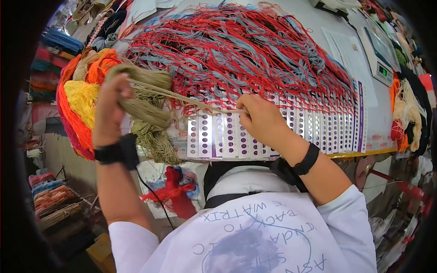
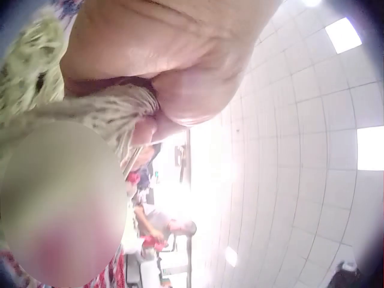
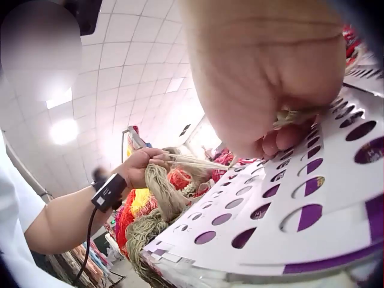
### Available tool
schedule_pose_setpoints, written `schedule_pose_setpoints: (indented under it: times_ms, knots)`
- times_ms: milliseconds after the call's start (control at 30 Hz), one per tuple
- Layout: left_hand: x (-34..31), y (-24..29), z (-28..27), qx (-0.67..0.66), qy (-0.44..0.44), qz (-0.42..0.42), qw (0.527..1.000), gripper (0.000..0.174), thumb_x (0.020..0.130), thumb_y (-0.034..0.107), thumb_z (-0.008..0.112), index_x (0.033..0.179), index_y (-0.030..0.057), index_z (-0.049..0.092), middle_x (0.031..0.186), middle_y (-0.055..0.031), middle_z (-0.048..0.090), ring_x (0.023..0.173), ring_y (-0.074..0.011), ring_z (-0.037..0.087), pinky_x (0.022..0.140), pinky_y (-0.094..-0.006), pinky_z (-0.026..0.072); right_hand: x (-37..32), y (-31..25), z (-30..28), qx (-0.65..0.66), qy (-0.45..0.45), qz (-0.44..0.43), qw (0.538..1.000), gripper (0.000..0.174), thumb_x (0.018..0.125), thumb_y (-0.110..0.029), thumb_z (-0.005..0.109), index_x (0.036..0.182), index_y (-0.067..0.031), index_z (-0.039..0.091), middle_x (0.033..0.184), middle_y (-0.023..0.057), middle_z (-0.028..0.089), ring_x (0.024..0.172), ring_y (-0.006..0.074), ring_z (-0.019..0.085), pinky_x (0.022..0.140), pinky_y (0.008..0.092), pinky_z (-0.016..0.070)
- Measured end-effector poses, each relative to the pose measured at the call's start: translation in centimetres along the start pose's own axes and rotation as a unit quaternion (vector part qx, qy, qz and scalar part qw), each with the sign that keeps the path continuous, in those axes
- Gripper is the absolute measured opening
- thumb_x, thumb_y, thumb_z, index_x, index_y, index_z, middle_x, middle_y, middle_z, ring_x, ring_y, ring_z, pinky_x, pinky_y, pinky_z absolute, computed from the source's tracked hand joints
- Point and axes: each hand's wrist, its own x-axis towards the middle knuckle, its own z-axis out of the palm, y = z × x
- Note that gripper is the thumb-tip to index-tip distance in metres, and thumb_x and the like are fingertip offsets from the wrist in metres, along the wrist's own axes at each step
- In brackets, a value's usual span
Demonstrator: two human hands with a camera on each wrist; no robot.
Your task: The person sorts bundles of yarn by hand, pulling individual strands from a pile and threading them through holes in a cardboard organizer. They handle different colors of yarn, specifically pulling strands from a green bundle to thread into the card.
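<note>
My left hand (image 1: 110, 109) grips a thick skein of olive-green thread (image 1: 145, 107), seen at the left end of the table in the head view. Several pale strands (image 1: 182, 98) stretch from it across to my right hand (image 1: 261, 116), whose curled fingers pinch their end. Below my right hand lie white cards with rows of punched holes (image 1: 227, 136). In the left wrist view the thread bundle (image 2: 114, 111) passes between thumb and fingers. The right wrist view shows the palm (image 3: 270, 78) close over the cards, a bit of thread inside the curled fingers.
Red and grey-blue threads (image 1: 236, 50) spread in a wide heap behind the cards. Orange and yellow skeins (image 1: 82, 100) hang at the table's left edge. A digital scale (image 1: 380, 68) stands at the right. Red yarn (image 1: 175, 193) lies below the table edge.
</note>
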Motion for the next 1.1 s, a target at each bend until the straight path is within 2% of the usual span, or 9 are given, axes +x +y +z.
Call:
schedule_pose_setpoints:
  times_ms: [100, 167, 200, 267, 400, 467, 567, 800, 1100]
  knots:
    - [2.2, 4.0, -2.4, -0.076, 0.009, 0.017, 0.997, 0.010, 0.088, 0.008, 0.052, 0.079, 0.0065, 0.049, 0.069, -0.0015, 0.057, 0.059, -0.0126, 0.054, 0.053, -0.0226, 0.0409, 0.0, -0.2, 0.0, 0.004, 0.000, -0.002, 1.000, 0.014, 0.077, -0.005, 0.056, 0.090, -0.0043, 0.052, 0.080, 0.0140, 0.058, 0.073, 0.0331, 0.059, 0.064, 0.0421, 0.0469]
    - [2.2, 5.4, 2.0, 0.029, 0.245, 0.225, 0.943, 0.006, 0.089, 0.005, 0.051, 0.083, 0.0042, 0.051, 0.088, -0.0098, 0.064, 0.069, -0.0162, 0.062, 0.057, -0.0245, 0.0458, 0.0, -0.3, 0.1, 0.007, 0.007, -0.005, 1.000, 0.012, 0.077, -0.007, 0.055, 0.089, -0.0047, 0.051, 0.081, 0.0147, 0.057, 0.074, 0.0357, 0.058, 0.064, 0.0456, 0.0465]
    - [2.3, 5.1, 2.5, 0.030, 0.243, 0.229, 0.942, 0.006, 0.089, 0.005, 0.051, 0.083, 0.0042, 0.051, 0.088, -0.0098, 0.064, 0.069, -0.0162, 0.062, 0.057, -0.0245, 0.0458, -0.1, -0.2, 0.1, 0.022, 0.007, 0.005, 1.000, 0.011, 0.078, -0.007, 0.056, 0.088, -0.0048, 0.052, 0.080, 0.0140, 0.058, 0.072, 0.0342, 0.058, 0.064, 0.0439, 0.0469]
    - [2.0, 4.1, 3.9, 0.052, 0.184, 0.176, 0.966, 0.008, 0.089, 0.004, 0.049, 0.094, 0.0001, 0.054, 0.109, -0.0171, 0.062, 0.083, -0.0207, 0.065, 0.062, -0.0265, 0.0507, -0.2, -0.4, -0.1, 0.037, 0.011, 0.016, 0.999, 0.010, 0.078, -0.008, 0.057, 0.088, -0.0048, 0.054, 0.079, 0.0133, 0.058, 0.071, 0.0327, 0.059, 0.063, 0.0423, 0.0473]
    - [-3.2, 0.4, 11.2, -0.076, -0.110, -0.044, 0.990, 0.025, 0.092, 0.013, 0.049, 0.113, 0.0002, 0.054, 0.127, -0.0206, 0.051, 0.110, -0.0264, 0.057, 0.078, -0.0335, 0.0532, 0.1, -2.7, -1.5, 0.174, 0.008, 0.077, 0.982, 0.015, 0.080, -0.014, 0.065, 0.091, -0.0045, 0.061, 0.074, 0.0070, 0.058, 0.062, 0.0173, 0.057, 0.059, 0.0305, 0.0462]
    - [-5.6, -1.0, 14.0, -0.155, -0.179, -0.128, 0.963, 0.038, 0.096, 0.023, 0.042, 0.123, -0.0019, 0.049, 0.133, -0.0203, 0.046, 0.119, -0.0263, 0.050, 0.094, -0.0396, 0.0456, 0.7, -5.5, -2.6, 0.356, -0.001, 0.133, 0.925, 0.019, 0.078, -0.013, 0.068, 0.093, -0.0022, 0.063, 0.076, 0.0052, 0.058, 0.062, 0.0118, 0.055, 0.059, 0.0275, 0.0448]
    - [-7.3, -2.4, 15.6, -0.189, -0.242, -0.156, 0.939, 0.047, 0.097, 0.028, 0.036, 0.131, -0.0045, 0.043, 0.136, -0.0186, 0.042, 0.123, -0.0255, 0.045, 0.103, -0.0412, 0.0364, 1.1, -7.9, -3.7, 0.326, -0.037, 0.047, 0.943, 0.019, 0.077, -0.012, 0.069, 0.093, -0.0001, 0.065, 0.077, 0.0046, 0.060, 0.064, 0.0083, 0.054, 0.059, 0.0254, 0.0437]
    - [-8.4, -1.9, 15.4, -0.221, -0.217, -0.179, 0.934, 0.051, 0.097, 0.028, 0.034, 0.131, -0.0093, 0.040, 0.127, -0.0182, 0.051, 0.115, -0.0237, 0.051, 0.100, -0.0356, 0.0391, 0.4, -8.5, -2.8, 0.535, -0.085, 0.136, 0.830, 0.012, 0.083, -0.010, 0.065, 0.087, 0.0011, 0.066, 0.078, 0.0012, 0.060, 0.067, 0.0053, 0.052, 0.058, 0.0221, 0.0410]
    - [-8.8, -1.6, 15.4, -0.234, -0.217, -0.174, 0.932, 0.053, 0.097, 0.031, 0.035, 0.130, -0.0103, 0.040, 0.122, -0.0180, 0.054, 0.106, -0.0216, 0.056, 0.095, -0.0334, 0.0424, 0.0, -8.5, -3.0, 0.513, -0.076, 0.141, 0.843, 0.011, 0.089, -0.011, 0.058, 0.089, 0.0001, 0.059, 0.079, 0.0006, 0.059, 0.070, 0.0050, 0.053, 0.065, 0.0206, 0.0432]
